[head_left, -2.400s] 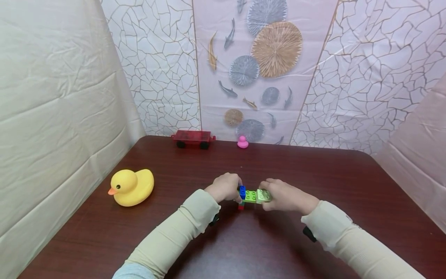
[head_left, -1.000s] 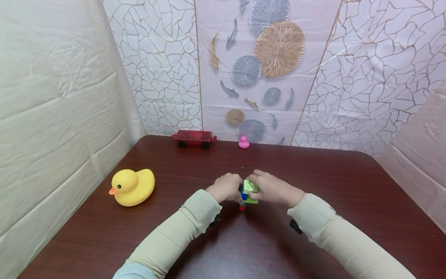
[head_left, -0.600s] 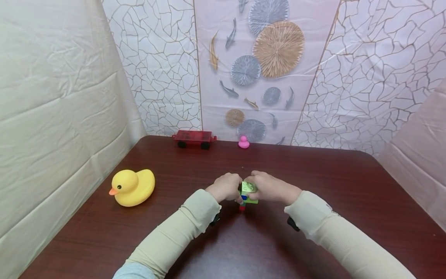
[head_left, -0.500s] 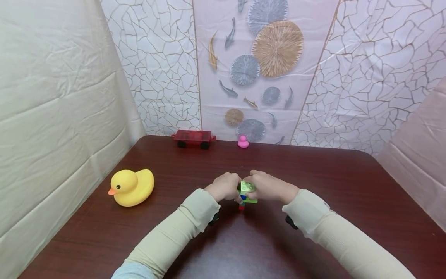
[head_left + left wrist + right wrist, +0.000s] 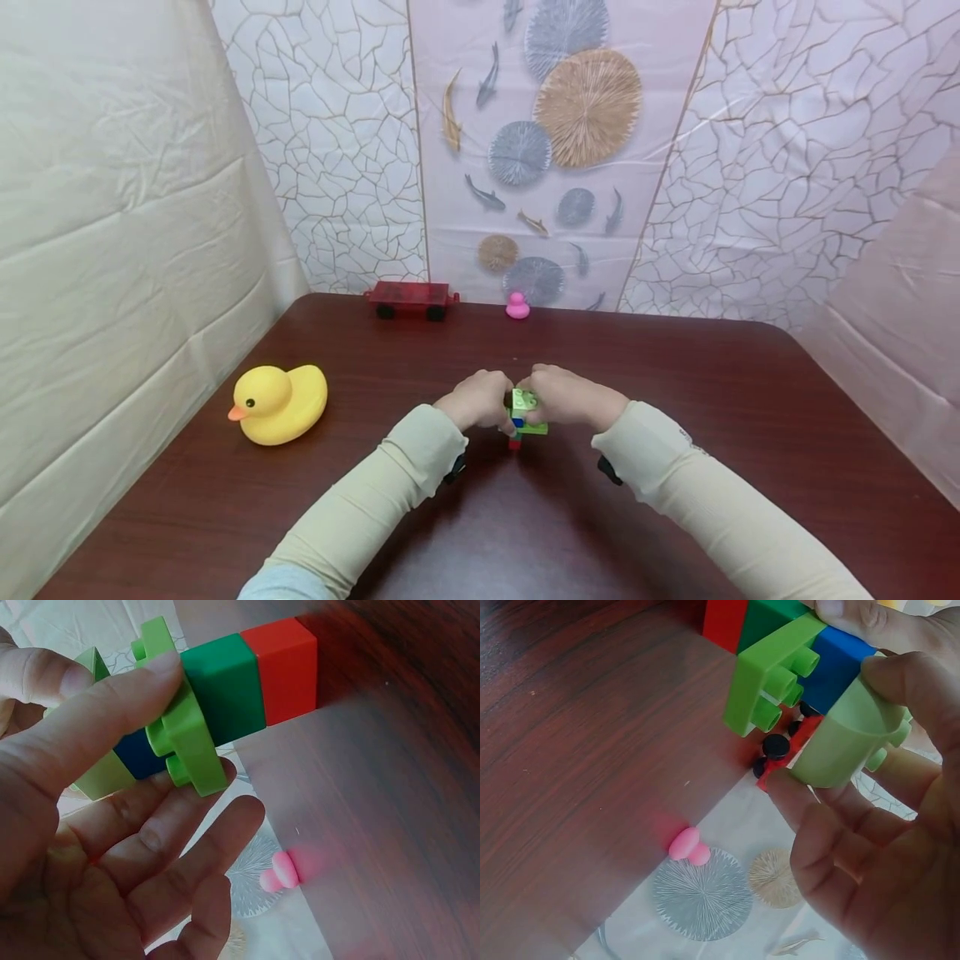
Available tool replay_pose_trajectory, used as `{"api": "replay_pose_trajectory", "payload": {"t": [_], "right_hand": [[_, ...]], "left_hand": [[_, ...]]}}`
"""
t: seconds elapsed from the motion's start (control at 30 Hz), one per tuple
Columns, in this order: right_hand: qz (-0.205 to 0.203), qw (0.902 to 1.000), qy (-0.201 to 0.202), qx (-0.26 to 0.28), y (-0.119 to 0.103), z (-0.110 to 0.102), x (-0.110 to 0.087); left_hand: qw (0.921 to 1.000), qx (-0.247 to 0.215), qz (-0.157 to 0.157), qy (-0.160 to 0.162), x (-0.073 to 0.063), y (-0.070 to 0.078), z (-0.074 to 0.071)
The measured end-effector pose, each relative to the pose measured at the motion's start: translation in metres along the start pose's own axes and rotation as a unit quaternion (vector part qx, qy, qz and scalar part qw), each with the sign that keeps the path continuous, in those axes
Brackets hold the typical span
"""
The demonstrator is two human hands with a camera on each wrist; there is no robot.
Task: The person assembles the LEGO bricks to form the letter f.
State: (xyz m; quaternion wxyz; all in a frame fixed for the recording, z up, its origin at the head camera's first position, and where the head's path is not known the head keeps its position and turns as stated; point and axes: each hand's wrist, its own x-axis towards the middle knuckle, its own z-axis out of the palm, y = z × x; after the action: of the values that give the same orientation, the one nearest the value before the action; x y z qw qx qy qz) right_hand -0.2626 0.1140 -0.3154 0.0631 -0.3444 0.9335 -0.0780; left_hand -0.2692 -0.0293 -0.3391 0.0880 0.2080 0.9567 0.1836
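A small tower of toy building bricks stands between my hands. From the table up, it has a red brick (image 5: 286,671), a dark green brick (image 5: 225,690), a lime green plate (image 5: 761,682) with bare studs on one side, and a blue brick (image 5: 840,667). Against the blue brick's top lies a pale green rounded brick (image 5: 847,742). My left hand (image 5: 478,400) steadies the tower, thumb on the lime plate and fingers behind. My right hand (image 5: 576,397) pinches the pale green brick between thumb and fingers. In the head view, the hands hide much of the tower.
On the dark wooden table (image 5: 480,533), a large yellow rubber duck (image 5: 279,405) sits to the left. Along the back edge are a red toy wagon (image 5: 410,298) with black wheels and a small pink duck (image 5: 517,306). Patterned cloth hangs behind.
My right hand has carried the pale green brick left, from beside the lime plate to over the blue brick, then lowered it there. The left hand has kept its hold on the tower.
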Motion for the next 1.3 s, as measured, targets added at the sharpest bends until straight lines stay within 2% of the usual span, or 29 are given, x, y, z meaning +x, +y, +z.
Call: {"api": "replay_pose_trajectory", "payload": {"t": [0.13,0.33,0.63,0.9,1.13,1.3], "right_hand": [[0.017,0.9998,-0.004,0.01,-0.002,0.002,0.0],[0.042,0.999,-0.007,0.017,-0.004,0.004,-0.003],[0.091,0.9912,0.028,0.092,0.02,0.015,-0.016],[0.079,0.9836,0.06,0.151,0.032,0.04,-0.017],[0.082,0.9807,0.069,0.164,0.034,0.042,-0.017],[0.094,0.9738,0.063,0.197,0.037,0.041,-0.019]], "left_hand": [[0.9999,-0.009,-0.01,-0.006,0.001,-0.002,0.002],[0.9999,-0.008,-0.01,-0.006,0.002,-0.001,0.003],[0.9999,0.006,-0.013,0.005,0.0,-0.001,0.002],[0.9997,0.01,-0.02,0.008,0.0,-0.001,0.003],[0.9994,0.008,-0.033,0.009,-0.003,-0.002,0.004],[0.9997,0.004,-0.024,0.009,-0.005,0.0,0.003]]}}
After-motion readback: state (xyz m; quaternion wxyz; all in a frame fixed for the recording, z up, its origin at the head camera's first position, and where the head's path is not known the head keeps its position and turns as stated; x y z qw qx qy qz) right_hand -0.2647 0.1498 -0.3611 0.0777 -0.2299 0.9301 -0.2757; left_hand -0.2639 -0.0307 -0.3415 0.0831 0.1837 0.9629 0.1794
